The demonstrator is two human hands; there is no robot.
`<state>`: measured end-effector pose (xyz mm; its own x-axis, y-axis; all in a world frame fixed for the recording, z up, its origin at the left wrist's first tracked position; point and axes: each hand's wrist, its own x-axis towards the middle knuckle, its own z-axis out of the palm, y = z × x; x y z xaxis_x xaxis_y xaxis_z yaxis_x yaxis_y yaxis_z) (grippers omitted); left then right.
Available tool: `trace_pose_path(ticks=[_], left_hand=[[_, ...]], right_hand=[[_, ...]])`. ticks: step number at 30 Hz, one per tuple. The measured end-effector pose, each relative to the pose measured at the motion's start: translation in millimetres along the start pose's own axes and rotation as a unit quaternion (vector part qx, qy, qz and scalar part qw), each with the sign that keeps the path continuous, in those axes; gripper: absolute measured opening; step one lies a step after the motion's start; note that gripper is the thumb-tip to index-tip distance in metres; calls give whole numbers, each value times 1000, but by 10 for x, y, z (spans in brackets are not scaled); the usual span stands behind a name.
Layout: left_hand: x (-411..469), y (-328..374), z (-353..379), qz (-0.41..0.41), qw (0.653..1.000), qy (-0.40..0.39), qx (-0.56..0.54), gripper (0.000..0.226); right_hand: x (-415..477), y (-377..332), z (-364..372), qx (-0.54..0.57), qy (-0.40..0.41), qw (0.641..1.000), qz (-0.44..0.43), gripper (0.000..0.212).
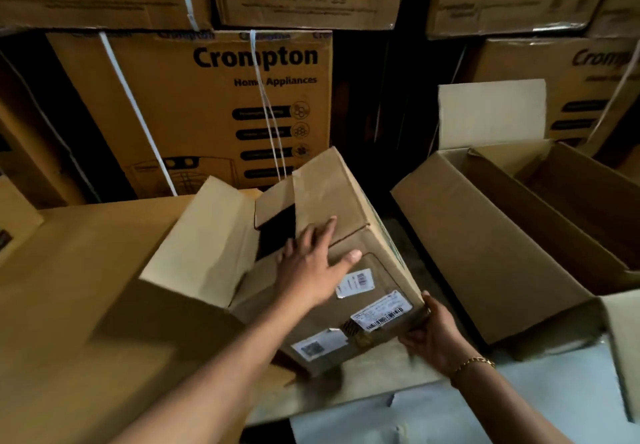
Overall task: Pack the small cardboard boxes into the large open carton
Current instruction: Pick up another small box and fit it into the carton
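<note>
The carton stands open at right, flaps up; 1 long brown box lies inside along its far wall, the rest of the inside is out of sight. A box with 3 white labels sits tilted at centre, its top flaps loose over a dark gap. The left hand lies flat and spread on its top, grip apart. The right hand is clamped on its near right corner. Crompton cartons are stacked behind.
</note>
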<state>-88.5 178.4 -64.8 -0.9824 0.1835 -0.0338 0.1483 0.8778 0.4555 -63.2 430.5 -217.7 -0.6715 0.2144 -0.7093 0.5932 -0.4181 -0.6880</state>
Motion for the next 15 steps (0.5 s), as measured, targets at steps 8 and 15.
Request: trace_pose_path(ticks=[8,15], left_hand=[[-77,560,582,49,993,-21,102,78],[-558,1134,219,145,942,-287,-98,67]], right_hand=[[314,37,-535,-74,-111,990,52,70],[373,-140,-666,30,-127,991,25,59]])
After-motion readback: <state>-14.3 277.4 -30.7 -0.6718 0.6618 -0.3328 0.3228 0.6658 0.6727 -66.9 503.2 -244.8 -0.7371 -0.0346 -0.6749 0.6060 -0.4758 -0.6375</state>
